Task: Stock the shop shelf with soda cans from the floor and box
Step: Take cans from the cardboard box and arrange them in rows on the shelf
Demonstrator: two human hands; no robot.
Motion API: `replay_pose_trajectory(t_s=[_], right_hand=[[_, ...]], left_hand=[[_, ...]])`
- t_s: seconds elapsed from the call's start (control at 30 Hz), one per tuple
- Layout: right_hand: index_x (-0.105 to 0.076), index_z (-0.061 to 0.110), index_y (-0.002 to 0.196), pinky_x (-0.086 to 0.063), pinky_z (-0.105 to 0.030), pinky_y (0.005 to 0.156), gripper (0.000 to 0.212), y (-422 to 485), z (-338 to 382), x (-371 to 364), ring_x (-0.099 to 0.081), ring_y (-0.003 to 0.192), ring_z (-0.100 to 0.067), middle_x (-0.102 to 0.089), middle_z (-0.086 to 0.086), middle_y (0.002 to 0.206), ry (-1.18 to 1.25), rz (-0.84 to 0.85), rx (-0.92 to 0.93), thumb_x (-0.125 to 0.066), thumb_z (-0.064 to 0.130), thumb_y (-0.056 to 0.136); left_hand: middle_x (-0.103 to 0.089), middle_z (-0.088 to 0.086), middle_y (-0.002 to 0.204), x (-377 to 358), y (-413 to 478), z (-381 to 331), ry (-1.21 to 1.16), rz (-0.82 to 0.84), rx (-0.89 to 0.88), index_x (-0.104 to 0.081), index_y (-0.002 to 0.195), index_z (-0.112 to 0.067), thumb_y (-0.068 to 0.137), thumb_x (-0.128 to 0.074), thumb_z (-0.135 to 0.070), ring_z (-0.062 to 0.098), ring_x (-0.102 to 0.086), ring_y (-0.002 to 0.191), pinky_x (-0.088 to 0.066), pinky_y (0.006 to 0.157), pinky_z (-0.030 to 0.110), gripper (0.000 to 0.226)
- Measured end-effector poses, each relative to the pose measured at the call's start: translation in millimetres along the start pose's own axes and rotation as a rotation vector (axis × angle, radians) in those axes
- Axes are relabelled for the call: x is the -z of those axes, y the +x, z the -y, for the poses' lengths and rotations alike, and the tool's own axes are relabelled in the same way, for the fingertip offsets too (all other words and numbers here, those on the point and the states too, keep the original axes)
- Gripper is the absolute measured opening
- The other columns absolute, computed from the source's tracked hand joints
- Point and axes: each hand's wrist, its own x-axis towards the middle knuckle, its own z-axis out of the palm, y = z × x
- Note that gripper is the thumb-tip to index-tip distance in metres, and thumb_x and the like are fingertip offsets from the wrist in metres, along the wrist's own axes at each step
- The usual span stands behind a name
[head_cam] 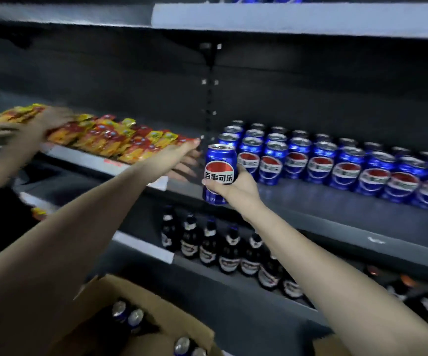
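Note:
My right hand [236, 185] grips a blue soda can [220, 173] upright, just in front of the middle shelf [310, 204] and left of the rows of blue cans [336, 163] standing there. My left hand [184, 161] reaches out beside the held can, fingers spread, holding nothing, over the shelf's front edge. An open cardboard box [161, 322] at the bottom left holds several more cans [128, 314] seen from the top.
Red and yellow snack packets [110, 138] fill the shelf's left part, where another person's hands [28, 127] are working. Dark bottles [223, 250] stand on the shelf below. An upper shelf [284, 19] overhangs the cans.

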Motion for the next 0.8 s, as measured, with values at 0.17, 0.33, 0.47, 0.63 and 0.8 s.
replay_pose_trajectory(t_s=[0.17, 0.33, 0.47, 0.63, 0.8], right_hand=[[-0.049, 0.019, 0.12, -0.047, -0.024, 0.085, 0.073, 32.7, -16.7, 95.7, -0.059, 0.097, -0.008, -0.064, 0.006, 0.109, -0.086, -0.253, 0.01, -0.085, 0.039, 0.06], [-0.045, 0.017, 0.125, -0.044, -0.022, 0.084, 0.075, 50.1, -48.4, 143.5, -0.058, 0.098, -0.008, -0.061, 0.006, 0.113, -0.135, -0.363, -0.006, -0.083, 0.037, 0.064], [-0.045, 0.017, 0.126, -0.044, -0.023, 0.088, 0.076, 59.9, -79.8, 156.3, -0.06, 0.107, -0.015, -0.063, -0.001, 0.117, -0.174, -0.389, -0.071, -0.085, 0.033, 0.063], [-0.046, 0.012, 0.126, -0.04, -0.018, 0.083, 0.074, 69.4, -91.8, 155.2, -0.058, 0.102, -0.011, -0.063, 0.001, 0.113, -0.224, -0.343, -0.097, -0.085, 0.026, 0.064], [-0.048, 0.007, 0.124, -0.042, -0.021, 0.084, 0.074, 83.3, -98.4, 146.0, -0.058, 0.111, -0.021, -0.062, -0.008, 0.12, -0.294, -0.33, -0.104, -0.085, 0.029, 0.064]], left_hand=[[-0.071, 0.003, 0.092, -83.9, 56.5, -21.7, 0.326, 0.151, -0.187, -0.065, 0.099, -0.022, 0.092, -0.056, -0.035, 0.014, -0.065, 0.08, -0.051, 0.079, 0.031, 0.017], [-0.067, 0.006, 0.111, -141.2, 94.9, -5.9, 0.535, -0.047, -0.342, -0.06, 0.117, -0.015, 0.086, -0.065, -0.032, 0.014, -0.062, 0.094, -0.048, 0.08, 0.024, 0.035], [-0.052, 0.007, 0.119, -165.0, 105.9, -5.3, 0.626, -0.347, -0.592, -0.049, 0.125, -0.013, 0.086, -0.064, -0.032, 0.024, -0.047, 0.111, -0.041, 0.095, 0.034, 0.045], [-0.04, 0.009, 0.142, -163.0, 122.2, -10.5, 0.81, -0.459, -0.757, -0.04, 0.137, -0.008, 0.078, -0.071, -0.039, 0.029, -0.031, 0.135, -0.019, 0.115, 0.044, 0.073], [-0.03, 0.001, 0.153, -158.3, 137.7, -0.3, 1.035, -0.341, -0.736, -0.03, 0.146, -0.016, 0.081, -0.066, -0.045, 0.022, -0.014, 0.146, 0.004, 0.117, 0.043, 0.08]])
